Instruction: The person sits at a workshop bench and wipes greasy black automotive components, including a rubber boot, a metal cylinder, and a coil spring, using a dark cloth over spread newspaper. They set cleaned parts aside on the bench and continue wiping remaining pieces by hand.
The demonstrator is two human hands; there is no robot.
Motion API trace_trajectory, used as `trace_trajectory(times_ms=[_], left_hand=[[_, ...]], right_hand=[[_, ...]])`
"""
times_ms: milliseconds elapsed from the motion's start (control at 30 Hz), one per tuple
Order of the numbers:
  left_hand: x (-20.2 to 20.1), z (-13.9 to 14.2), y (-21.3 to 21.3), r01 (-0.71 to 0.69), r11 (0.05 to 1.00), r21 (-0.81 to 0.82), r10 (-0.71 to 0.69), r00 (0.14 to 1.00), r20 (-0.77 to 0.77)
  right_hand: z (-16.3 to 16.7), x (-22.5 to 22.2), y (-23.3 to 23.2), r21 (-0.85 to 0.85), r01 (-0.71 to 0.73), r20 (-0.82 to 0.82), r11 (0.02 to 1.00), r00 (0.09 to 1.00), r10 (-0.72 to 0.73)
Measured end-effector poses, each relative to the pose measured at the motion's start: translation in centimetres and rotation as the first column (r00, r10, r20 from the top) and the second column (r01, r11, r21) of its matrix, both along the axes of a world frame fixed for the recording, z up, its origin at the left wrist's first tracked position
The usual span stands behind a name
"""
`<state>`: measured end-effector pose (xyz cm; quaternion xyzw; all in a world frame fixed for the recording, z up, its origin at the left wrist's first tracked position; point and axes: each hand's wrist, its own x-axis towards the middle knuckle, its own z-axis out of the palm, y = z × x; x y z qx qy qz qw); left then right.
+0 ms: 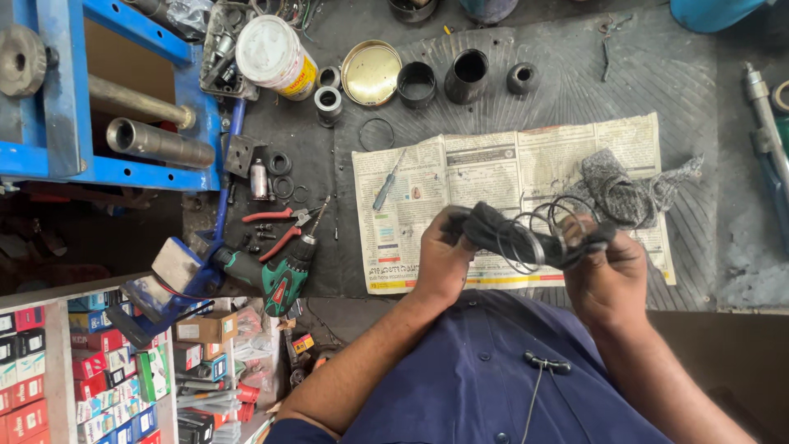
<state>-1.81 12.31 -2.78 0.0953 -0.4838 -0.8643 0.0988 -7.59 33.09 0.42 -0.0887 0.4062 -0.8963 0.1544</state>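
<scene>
Both hands, left hand [444, 255] and right hand [604, 267], clamp a dark cloth [501, 230] stretched left-to-right through wire rings [538, 234].

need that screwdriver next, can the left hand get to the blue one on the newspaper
Probably yes: the screwdriver lies in the open on the newspaper, just beyond the left hand. But that hand grips a dark bundle with rings, so it must let go first.
</scene>
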Motion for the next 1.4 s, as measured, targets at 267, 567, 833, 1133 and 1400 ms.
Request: trace_trajectory(times_ms=[267,567,833,1133,1400], left_hand=[[0.1,0.3,-0.3,0.092,0.912,0.4,-0.153,0.981,0.123],[0.4,-0.6,-0.5,-0.258,0.856,-0.448,0.194,0.964,-0.184],[-0.2,2.7,-1.0,0.021,0.995,0.098,-0.033,0.991,0.126],[-1.2,5.0,-1.4,0.081,0.94,-0.332,-0.026,0.986,0.166],[-1.1,8.7,-3.6,-0.175,0.345,-0.922,-0.244,0.932,-0.269]], right_hand=[[-0.5,-0.2,-0.2,0.215,0.054,-0.214,0.975,0.977,-0.007],[-2.1,0.7,-2.0,0.251,0.158,-0.024,0.955,0.987,-0.157],[0.9,0.0,-2.0,0.523,0.322,-0.48,0.789,0.876,-0.039],[2.9,-0.1,-2.1,0.63,0.48,-0.676,0.61,0.726,0.127],[0.0,-2.1,0.8,0.708,-0.292,0.165,0.643,0.954,0.252]])
